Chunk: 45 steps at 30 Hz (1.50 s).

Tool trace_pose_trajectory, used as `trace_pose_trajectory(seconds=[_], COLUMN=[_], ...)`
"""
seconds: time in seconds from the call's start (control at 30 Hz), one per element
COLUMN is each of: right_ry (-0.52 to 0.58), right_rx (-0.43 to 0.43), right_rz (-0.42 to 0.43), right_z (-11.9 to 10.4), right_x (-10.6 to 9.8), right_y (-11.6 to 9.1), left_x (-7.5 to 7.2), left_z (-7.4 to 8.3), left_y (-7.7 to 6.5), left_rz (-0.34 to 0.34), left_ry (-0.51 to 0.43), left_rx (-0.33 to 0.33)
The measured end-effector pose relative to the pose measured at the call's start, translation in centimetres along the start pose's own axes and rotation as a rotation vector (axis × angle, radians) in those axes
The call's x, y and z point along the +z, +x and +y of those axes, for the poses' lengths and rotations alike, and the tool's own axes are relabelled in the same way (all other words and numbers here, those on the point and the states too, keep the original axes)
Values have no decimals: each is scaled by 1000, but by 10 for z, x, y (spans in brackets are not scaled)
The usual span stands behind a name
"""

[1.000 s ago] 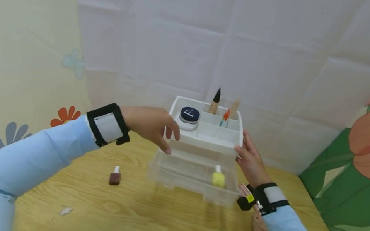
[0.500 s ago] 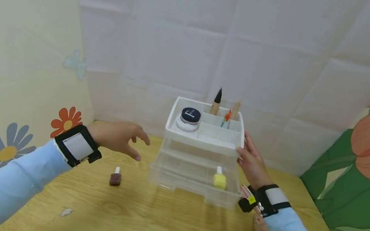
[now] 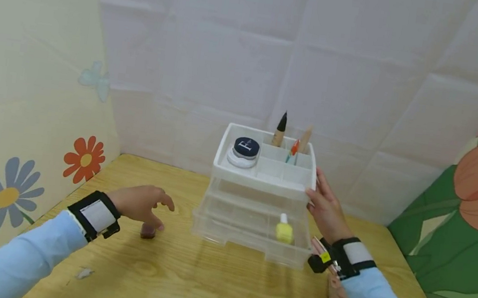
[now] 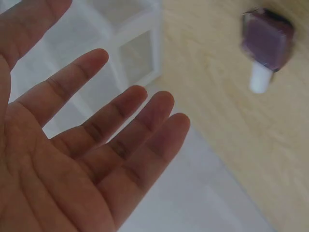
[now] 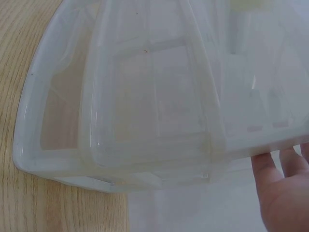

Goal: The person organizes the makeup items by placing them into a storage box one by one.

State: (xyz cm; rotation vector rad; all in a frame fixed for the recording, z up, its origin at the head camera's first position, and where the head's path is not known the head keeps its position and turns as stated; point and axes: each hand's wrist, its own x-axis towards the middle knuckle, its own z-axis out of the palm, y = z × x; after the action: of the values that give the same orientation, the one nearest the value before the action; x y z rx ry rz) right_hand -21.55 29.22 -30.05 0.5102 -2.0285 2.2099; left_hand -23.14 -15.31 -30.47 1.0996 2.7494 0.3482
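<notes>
The left hand [image 3: 140, 202], fingers apart and empty, hangs near the dark polish bottle [image 3: 148, 231]; the right hand [image 3: 327, 213] lays its fingers against the organizer [image 3: 261, 182] to its left, likely steadying it while the drawer [image 3: 249, 242] juts out.

Left fingers [image 4: 149, 159] are loosely parted; right fingers [image 5: 266, 174] extend forward.

Two hands [image 3: 138, 202] [image 3: 325, 216]; two nail polish bottles [image 3: 148, 231] [image 3: 284, 233]; one organizer [image 3: 262, 182]; three slender sticks [image 3: 281, 124] [image 3: 295, 148] [image 3: 306, 138]; two wristbands [image 3: 96, 216] [image 3: 356, 253].
</notes>
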Motion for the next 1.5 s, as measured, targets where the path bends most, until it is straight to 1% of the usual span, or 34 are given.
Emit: trace_pose_trajectory(seconds=[0.13,0.27,0.37,0.57,0.73,0.87,1.1,1.37,1.5], right_ry=[-19,-31,-32,-20,-34,-48,-49,-57,-50], right_rx=[19,36,37,30,35,40,51,40,34], right_rz=[9,18,19,18,17,21,39,32,26], right_z=[-2,-3,-3,-2,-3,-3,-4,-4,-3], right_x=[2,2,2,1,1,1,2,3,3], right_y=[0,-1,-1,-2,-4,-4,-3,-4,-4], left_x=[21,38,47,58,64,68,72,77,76], left_z=[-9,-16,-21,-29,-32,-34,-37,-37,-35], left_y=[-1,-1,0,3,4,5,6,7,6], left_rz=[-1,9,19,45,60,63,73,85,91], left_ry=[-29,-62,-61,-61,-51,-60,-69,-61,-63], left_rx=[-72,-154,-178,-165,-143,-149,-146,-169,-152])
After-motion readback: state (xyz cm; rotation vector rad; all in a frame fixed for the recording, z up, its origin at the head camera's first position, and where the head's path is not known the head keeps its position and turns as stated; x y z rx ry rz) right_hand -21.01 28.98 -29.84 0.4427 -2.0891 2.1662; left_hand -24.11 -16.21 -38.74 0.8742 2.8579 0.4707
